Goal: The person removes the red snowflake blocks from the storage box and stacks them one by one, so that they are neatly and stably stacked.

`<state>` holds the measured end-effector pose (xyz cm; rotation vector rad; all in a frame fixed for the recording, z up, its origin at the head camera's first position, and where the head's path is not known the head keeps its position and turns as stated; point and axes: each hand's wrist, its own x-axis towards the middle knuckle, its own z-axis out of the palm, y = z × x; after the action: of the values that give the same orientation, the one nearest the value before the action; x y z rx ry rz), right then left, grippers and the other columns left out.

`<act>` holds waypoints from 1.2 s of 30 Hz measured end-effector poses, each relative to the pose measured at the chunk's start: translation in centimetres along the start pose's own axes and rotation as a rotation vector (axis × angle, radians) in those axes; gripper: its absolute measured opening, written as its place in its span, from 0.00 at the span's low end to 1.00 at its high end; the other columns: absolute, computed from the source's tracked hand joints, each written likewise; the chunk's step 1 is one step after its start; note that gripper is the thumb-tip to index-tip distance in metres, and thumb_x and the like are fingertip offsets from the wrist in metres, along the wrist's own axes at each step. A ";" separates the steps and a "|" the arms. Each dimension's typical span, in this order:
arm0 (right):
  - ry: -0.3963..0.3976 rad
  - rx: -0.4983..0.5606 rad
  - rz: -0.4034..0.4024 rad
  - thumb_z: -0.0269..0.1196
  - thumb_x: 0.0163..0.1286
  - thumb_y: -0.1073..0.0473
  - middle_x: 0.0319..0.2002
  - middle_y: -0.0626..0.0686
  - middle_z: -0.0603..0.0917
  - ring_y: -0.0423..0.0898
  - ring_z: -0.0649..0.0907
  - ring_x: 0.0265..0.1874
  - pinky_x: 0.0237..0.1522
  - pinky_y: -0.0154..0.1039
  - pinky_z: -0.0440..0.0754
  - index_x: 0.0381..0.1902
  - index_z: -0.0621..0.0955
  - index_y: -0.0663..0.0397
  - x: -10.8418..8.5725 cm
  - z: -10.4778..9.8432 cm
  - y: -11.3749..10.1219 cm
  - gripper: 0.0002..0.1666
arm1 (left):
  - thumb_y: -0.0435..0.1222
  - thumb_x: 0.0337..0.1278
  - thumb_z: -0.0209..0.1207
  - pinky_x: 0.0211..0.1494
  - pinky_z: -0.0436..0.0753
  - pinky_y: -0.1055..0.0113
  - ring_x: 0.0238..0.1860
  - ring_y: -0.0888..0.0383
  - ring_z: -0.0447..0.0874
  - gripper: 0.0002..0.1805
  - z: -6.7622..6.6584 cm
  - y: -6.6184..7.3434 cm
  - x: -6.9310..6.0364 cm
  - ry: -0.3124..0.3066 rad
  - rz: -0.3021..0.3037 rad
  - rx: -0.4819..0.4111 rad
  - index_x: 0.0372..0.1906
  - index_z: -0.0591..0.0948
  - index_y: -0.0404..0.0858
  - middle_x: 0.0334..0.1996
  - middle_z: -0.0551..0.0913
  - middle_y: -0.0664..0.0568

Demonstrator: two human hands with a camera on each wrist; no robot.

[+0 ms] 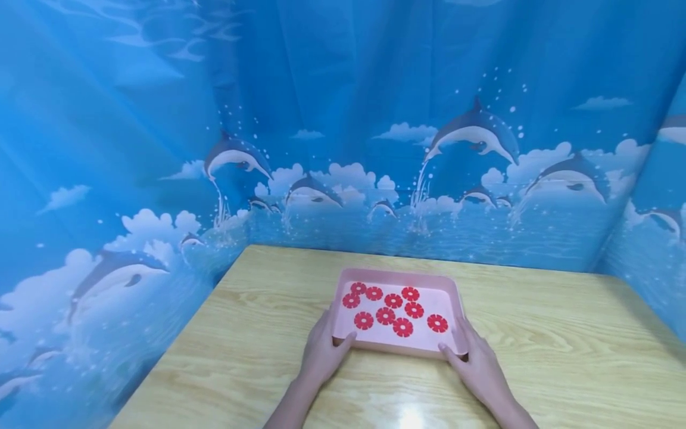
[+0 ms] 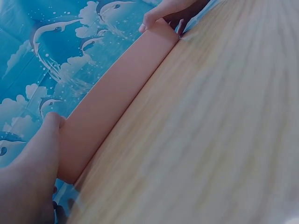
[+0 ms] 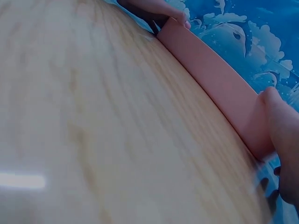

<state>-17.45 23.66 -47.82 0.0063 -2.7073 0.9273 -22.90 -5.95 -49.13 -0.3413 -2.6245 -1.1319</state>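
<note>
A pink rectangular tray (image 1: 399, 347) holds several red notched discs (image 1: 403, 327), spread over its pale bottom. At its near left corner my left hand (image 1: 323, 351) grips the wall, thumb on the rim and fingers along the outer side. My right hand (image 1: 479, 363) grips the near right corner the same way. In the left wrist view the tray's front wall (image 2: 112, 98) runs between both hands, the left hand (image 2: 32, 172) nearest. The right wrist view has the same wall (image 3: 219, 84) with the right hand (image 3: 282, 135) at its end. The fingers beneath are partly hidden.
The tray is at a wooden table (image 1: 241, 333), with table surface on both sides. Behind and beside the table hangs a blue curtain (image 1: 343, 119) printed with dolphins and clouds. Light glares off the table's near part.
</note>
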 end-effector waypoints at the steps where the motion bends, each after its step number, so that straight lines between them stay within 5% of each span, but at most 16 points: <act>1: 0.004 0.002 -0.002 0.57 0.64 0.40 0.65 0.70 0.57 0.69 0.60 0.59 0.58 0.64 0.58 0.68 0.56 0.65 -0.1 0.0 0.0 0.47 | 0.53 0.54 0.57 0.64 0.60 0.49 0.64 0.45 0.59 0.44 0.0 0.0 -0.1 0.004 0.000 0.002 0.70 0.55 0.39 0.65 0.62 0.44; 19: 0.045 0.001 -0.006 0.58 0.63 0.41 0.64 0.68 0.60 0.68 0.63 0.58 0.57 0.64 0.60 0.67 0.58 0.66 -2.6 0.2 -1.3 0.46 | 0.50 0.52 0.59 0.63 0.61 0.48 0.63 0.42 0.60 0.43 -0.9 -0.1 -2.1 0.031 0.008 0.018 0.69 0.57 0.35 0.65 0.62 0.41; 36: -0.024 -0.044 0.046 0.56 0.63 0.38 0.65 0.68 0.58 0.69 0.63 0.57 0.54 0.67 0.60 0.68 0.57 0.65 -4.0 -0.2 -2.0 0.48 | 0.50 0.52 0.59 0.64 0.60 0.48 0.64 0.44 0.58 0.44 -1.8 0.6 -3.6 -0.011 -0.058 0.030 0.70 0.56 0.37 0.66 0.61 0.42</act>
<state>-13.39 21.87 -47.52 -0.0546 -2.7604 0.8862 -19.04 -7.27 -48.69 -0.2677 -2.6737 -1.1104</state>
